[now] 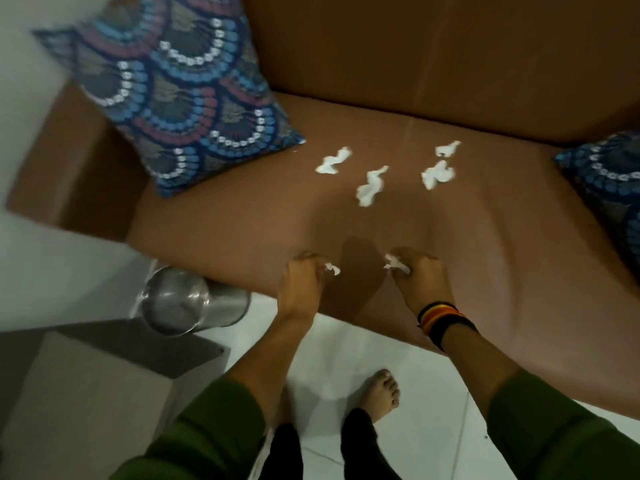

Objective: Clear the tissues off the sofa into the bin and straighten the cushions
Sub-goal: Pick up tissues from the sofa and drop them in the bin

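Head view: both arms are stretched forward and down over the near edge of the sofa (485,209). The left hand (301,285) is curled, its grip clamped on a tissue (332,269); the right hand (420,282) is likewise pinched on another tissue (394,263). Four loose tissues (372,187) are scattered farther back between two cushions (180,98). A metal bin (187,303) is seen on the floor at near left.

sofa (450,237): smooth matt brown | bin (180,301): shiny metal | cushion (180,98): patterned woven cloth
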The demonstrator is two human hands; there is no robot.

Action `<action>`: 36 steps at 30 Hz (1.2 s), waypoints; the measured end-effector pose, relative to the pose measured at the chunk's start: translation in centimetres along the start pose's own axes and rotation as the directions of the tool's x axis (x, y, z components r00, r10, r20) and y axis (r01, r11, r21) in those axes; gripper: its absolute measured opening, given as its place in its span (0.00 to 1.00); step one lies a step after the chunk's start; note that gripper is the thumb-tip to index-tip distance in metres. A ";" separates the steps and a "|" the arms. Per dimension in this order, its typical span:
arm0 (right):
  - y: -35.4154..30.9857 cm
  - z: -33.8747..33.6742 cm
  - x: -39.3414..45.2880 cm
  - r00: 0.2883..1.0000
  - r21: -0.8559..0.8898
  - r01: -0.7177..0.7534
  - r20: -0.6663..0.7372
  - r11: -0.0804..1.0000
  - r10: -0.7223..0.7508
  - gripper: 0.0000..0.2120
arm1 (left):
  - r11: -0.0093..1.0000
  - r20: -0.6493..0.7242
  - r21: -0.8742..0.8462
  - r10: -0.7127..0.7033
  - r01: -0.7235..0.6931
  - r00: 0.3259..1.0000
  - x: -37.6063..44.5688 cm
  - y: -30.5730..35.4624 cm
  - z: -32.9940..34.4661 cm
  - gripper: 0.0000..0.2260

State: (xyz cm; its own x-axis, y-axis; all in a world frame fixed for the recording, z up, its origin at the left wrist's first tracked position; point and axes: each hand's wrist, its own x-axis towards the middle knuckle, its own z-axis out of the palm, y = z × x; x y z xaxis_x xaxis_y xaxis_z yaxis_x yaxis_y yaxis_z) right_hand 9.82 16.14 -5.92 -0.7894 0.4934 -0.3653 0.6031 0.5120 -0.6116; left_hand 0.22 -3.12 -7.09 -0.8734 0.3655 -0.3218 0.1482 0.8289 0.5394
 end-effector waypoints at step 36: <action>-25.2 34.5 -2.4 0.863 -0.263 0.489 0.286 0.832 -0.417 0.27 | 0.983 -0.028 0.145 -0.109 0.112 0.994 -0.4 -36.1 -12.3 0.30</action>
State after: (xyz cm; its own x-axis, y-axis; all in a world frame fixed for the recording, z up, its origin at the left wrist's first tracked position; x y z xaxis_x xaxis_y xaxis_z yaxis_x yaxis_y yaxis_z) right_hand -7.45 -22.23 -13.82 -0.9652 0.0110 -0.2613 0.1458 0.8521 -0.5028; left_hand -10.45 -38.43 -16.90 -0.8971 0.2607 -0.3566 0.1148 0.9171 0.3817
